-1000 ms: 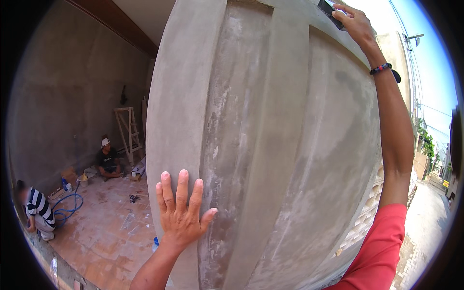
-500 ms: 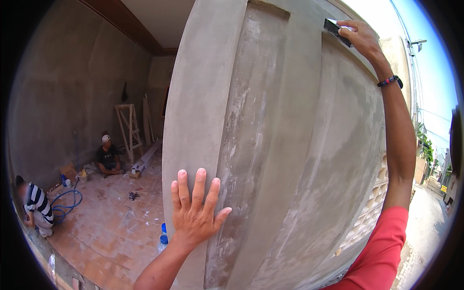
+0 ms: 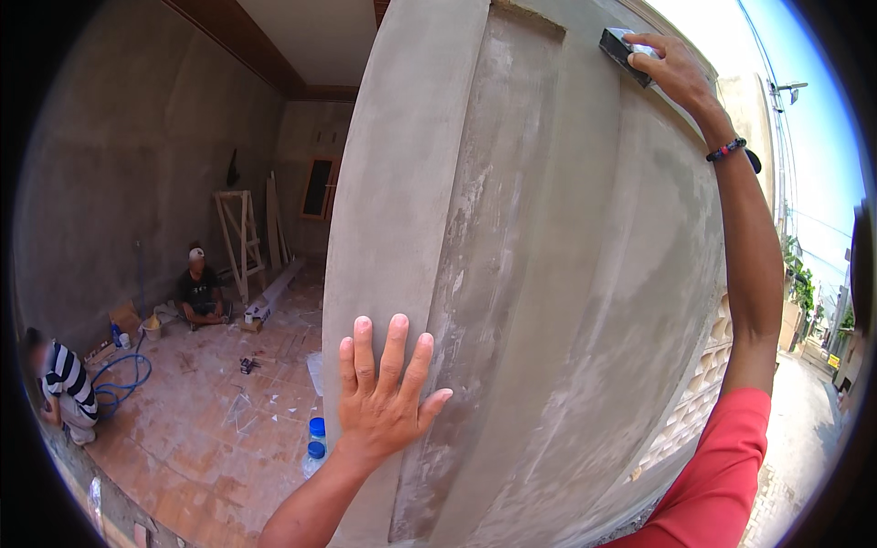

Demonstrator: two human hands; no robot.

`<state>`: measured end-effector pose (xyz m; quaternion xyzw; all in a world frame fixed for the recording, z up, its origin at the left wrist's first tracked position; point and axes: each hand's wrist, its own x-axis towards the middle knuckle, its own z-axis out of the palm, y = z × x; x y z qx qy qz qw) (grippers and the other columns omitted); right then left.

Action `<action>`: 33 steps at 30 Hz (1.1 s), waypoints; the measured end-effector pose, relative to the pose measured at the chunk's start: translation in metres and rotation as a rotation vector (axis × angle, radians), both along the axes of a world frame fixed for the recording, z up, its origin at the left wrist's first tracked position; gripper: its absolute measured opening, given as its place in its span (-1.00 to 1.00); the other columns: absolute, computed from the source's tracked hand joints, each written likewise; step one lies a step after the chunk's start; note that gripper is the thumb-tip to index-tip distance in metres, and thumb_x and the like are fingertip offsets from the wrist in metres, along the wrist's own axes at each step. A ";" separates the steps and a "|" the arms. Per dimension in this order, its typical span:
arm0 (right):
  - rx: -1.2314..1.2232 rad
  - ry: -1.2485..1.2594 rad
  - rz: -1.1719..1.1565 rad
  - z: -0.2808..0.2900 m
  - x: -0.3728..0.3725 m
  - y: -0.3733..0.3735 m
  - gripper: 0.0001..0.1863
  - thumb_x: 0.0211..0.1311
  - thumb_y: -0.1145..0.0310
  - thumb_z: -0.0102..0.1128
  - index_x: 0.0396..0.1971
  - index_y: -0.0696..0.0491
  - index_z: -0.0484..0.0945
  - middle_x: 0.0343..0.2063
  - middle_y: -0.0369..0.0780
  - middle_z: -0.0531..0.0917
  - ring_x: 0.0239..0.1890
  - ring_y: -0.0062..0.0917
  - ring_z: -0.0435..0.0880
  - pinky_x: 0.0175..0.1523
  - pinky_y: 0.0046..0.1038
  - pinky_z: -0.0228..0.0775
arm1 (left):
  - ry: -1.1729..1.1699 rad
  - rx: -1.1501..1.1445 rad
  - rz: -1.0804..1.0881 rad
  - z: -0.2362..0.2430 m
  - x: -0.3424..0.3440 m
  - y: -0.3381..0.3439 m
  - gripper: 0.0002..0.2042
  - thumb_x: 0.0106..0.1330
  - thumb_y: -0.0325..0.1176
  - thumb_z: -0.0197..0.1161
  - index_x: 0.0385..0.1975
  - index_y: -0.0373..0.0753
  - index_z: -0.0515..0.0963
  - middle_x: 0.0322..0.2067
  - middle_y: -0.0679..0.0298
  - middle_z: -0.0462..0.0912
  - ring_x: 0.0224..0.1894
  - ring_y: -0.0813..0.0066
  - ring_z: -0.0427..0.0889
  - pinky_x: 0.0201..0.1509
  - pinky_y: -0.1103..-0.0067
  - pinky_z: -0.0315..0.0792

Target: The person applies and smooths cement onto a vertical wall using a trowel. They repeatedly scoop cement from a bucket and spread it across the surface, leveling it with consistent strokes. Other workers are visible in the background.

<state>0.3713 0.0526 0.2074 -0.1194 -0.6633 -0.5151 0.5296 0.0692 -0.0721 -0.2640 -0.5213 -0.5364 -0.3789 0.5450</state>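
My left hand rests with fingers spread on the grey plastered wall, at the edge beside the room's opening. High at upper right, my right hand grips a small black block tool with a pale top, held against the wall above the long recessed panels. Its thumb and fingers curl over the tool. The wall's plaster looks patchy and streaked inside the recesses.
Two people sit or crouch in the room at left, near a blue hose, wooden frame and buckets. Blue-capped bottles stand behind the wall's edge. Pale breeze blocks and a street lie right.
The wall has shifted right in view, showing more of the room. My right hand and tool have moved down and leftward along the wall; my left hand stays spread on the edge.
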 end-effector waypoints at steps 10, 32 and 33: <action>-0.974 0.159 0.969 -0.002 0.045 -0.025 -0.55 0.40 -0.10 0.09 -0.13 0.04 0.50 -0.37 -0.24 0.62 -0.31 -0.57 0.59 -0.31 -0.56 0.49 | 0.001 -0.014 -0.027 0.002 -0.001 0.001 -0.36 0.45 0.14 0.00 0.37 -0.18 0.30 0.47 -0.04 0.13 0.52 -0.30 -0.06 0.54 -0.03 -0.22; -0.411 0.277 0.065 -0.027 0.159 0.080 -0.43 0.20 0.11 0.28 0.24 -0.13 0.57 -0.03 -0.14 0.71 -0.06 -0.44 0.65 0.11 -0.41 0.44 | -0.003 -0.018 0.008 0.004 0.004 0.004 -0.38 0.48 0.14 -0.04 0.36 -0.18 0.31 0.46 -0.05 0.13 0.51 -0.31 -0.04 0.51 -0.08 -0.17; -0.508 0.369 0.183 -0.024 0.152 0.072 -0.44 0.20 0.11 0.29 0.24 -0.13 0.58 -0.08 -0.17 0.72 -0.09 -0.48 0.66 0.08 -0.44 0.46 | -0.003 -0.012 0.023 0.003 0.003 0.003 -0.38 0.48 0.14 -0.04 0.36 -0.18 0.30 0.46 -0.05 0.14 0.51 -0.31 -0.04 0.51 -0.08 -0.16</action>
